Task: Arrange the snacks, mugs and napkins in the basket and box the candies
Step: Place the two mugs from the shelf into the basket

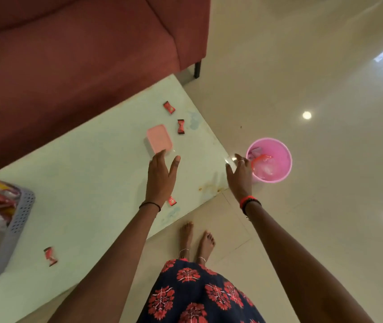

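Head camera looks down on a pale green table [88, 183] that runs slantwise in front of a dark red sofa [69, 54]. The person stands barefoot at the table's near edge on cream floor tiles, in a navy dress with red flowers. Both arms are stretched out over the table's far corner.

The left hand [160, 177] is flat, palm down, with its fingers spread and the thumb held wide; its fingertips reach the near end of a small box with a pink lid [159, 139], though whether they touch it is hard to tell. It grips nothing. The right hand [239, 174] hangs over the table's corner, fingers loosely spread and empty, just beside a pink bucket [270, 159] that stands on the floor with scraps inside.

Four red-wrapped candies lie loose on the table. One candy [169, 107] sits beyond the box near the far edge, a second candy [181, 127] lies just right of the box, a third candy [171, 201] peeks out beside the left wrist, and a fourth candy [50, 256] rests well apart, toward the near left. Close to that last one, at the left edge of view, a grey perforated basket [15, 227] holds packets in clear and red wrapping.
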